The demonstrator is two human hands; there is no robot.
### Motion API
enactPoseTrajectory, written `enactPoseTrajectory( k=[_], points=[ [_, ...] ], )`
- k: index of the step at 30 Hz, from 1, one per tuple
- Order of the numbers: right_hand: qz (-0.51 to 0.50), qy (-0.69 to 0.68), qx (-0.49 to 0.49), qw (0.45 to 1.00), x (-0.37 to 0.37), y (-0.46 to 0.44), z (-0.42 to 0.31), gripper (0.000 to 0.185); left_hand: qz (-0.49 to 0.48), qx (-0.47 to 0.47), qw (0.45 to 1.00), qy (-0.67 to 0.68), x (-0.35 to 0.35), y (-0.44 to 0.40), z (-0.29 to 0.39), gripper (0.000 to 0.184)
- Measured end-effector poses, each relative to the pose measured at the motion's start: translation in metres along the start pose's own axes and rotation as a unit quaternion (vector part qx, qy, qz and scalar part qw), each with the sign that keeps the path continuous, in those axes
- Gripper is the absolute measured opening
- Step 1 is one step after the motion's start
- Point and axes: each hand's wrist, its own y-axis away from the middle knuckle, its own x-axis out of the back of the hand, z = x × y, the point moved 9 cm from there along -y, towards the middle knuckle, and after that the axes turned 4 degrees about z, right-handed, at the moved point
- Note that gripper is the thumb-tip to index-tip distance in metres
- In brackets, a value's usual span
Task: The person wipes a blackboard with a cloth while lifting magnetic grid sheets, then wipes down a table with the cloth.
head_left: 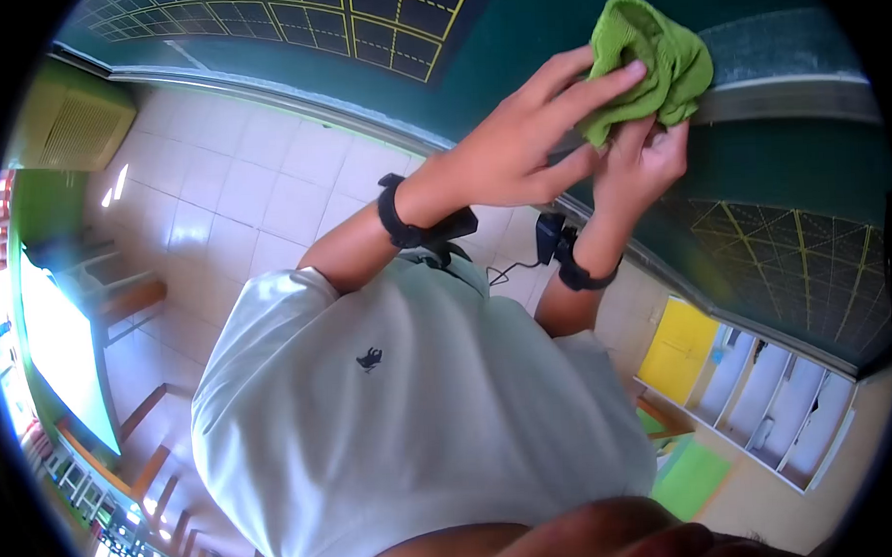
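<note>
Green cloth (677,72) bunched upper right, by the dark-green board (521,35). Your grip: left hand (510,144) and right hand (647,168) both closed on it. Even the folds; pad your fingertips.

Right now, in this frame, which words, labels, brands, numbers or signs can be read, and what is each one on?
No text can be read anywhere.
Shirt: a small dark emblem, with no legible letters.
Green board: yellow grid lines and pale smears, no readable writing.
Shelves: contents too small to read.
Bright panel: washed out, nothing legible.
Green cloth: no label visible.
</note>
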Motion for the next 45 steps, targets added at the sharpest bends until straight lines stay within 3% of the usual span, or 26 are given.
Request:
enactPoseTrajectory(
  k=[2, 3, 5, 7, 9, 16, 19, 20, 21, 22, 26, 31, 33, 36, 37, 39, 41, 45],
  points=[
    [-0.005, 0.071, -0.048, 0.996, 0.008, 0.007, 0.010, 0.026, -0.013, 0.024, 0.999, -0.045, -0.008, 0.011, -0.009, 0.073],
    [-0.016, 0.109, -0.033, 0.993, -0.007, -0.005, 0.008, 0.024, -0.002, -0.008, 0.999, -0.040, 0.005, -0.001, -0.014, 0.073],
    [-0.114, 0.193, -0.079, 0.971, -0.009, 0.009, 0.030, 0.028, -0.003, 0.091, 0.995, -0.051, 0.008, 0.013, -0.035, 0.070],
    [-0.102, 0.183, -0.062, 0.976, -0.023, 0.042, 0.039, 0.025, -0.041, 0.128, 0.989, -0.067, 0.028, 0.032, -0.039, 0.069],
    [-0.098, 0.216, -0.052, 0.970, -0.019, 0.049, 0.054, 0.020, -0.095, 0.237, 0.966, -0.033, 0.023, 0.045, -0.058, 0.068],
    [-0.134, 0.244, -0.144, 0.950, -0.038, 0.102, 0.105, 0.022, -0.142, 0.287, 0.940, -0.121, 0.038, 0.087, -0.083, 0.058],
    [-0.169, 0.217, -0.117, 0.954, -0.052, 0.136, 0.144, 0.019, -0.161, 0.296, 0.933, -0.128, 0.045, 0.126, -0.110, 0.055],
    [-0.226, 0.092, -0.290, 0.925, -0.055, 0.162, 0.187, 0.017, -0.164, 0.281, 0.938, -0.123, 0.050, 0.137, -0.121, 0.054],
    [-0.275, -0.041, -0.444, 0.852, -0.064, 0.192, 0.209, 0.016, -0.172, 0.271, 0.937, -0.135, 0.057, 0.146, -0.132, 0.054],
    [-0.234, -0.099, -0.457, 0.852, -0.070, 0.193, 0.197, 0.014, -0.167, 0.300, 0.929, -0.136, 0.065, 0.159, -0.145, 0.054],
    [-0.164, -0.161, -0.428, 0.874, -0.086, 0.165, 0.167, 0.017, -0.137, 0.326, 0.929, -0.111, 0.085, 0.146, -0.141, 0.055],
    [-0.107, -0.155, -0.248, 0.950, -0.104, 0.069, 0.070, 0.024, -0.078, 0.268, 0.959, -0.047, 0.090, 0.069, -0.077, 0.057],
    [-0.074, -0.065, -0.084, 0.992, -0.110, 0.040, 0.035, 0.024, -0.062, 0.249, 0.965, -0.048, 0.091, 0.058, -0.072, 0.052],
    [-0.051, -0.076, -0.068, 0.993, -0.113, 0.043, 0.033, 0.025, -0.053, 0.297, 0.953, -0.033, 0.096, 0.062, -0.083, 0.050],
    [-0.055, -0.075, -0.066, 0.993, -0.113, 0.049, 0.034, 0.025, -0.058, 0.305, 0.949, -0.064, 0.098, 0.072, -0.093, 0.047],
    [-0.099, -0.134, -0.285, 0.944, -0.122, 0.085, 0.075, 0.026, -0.061, 0.305, 0.945, -0.100, 0.103, 0.092, -0.110, 0.045],
    [-0.115, -0.123, -0.341, 0.925, -0.125, 0.113, 0.102, 0.029, -0.088, 0.375, 0.919, -0.086, 0.104, 0.126, -0.140, 0.045],
    [-0.130, -0.078, -0.367, 0.918, -0.124, 0.163, 0.158, 0.029, -0.081, 0.362, 0.928, -0.038, 0.111, 0.187, -0.192, 0.040]
  ],
)
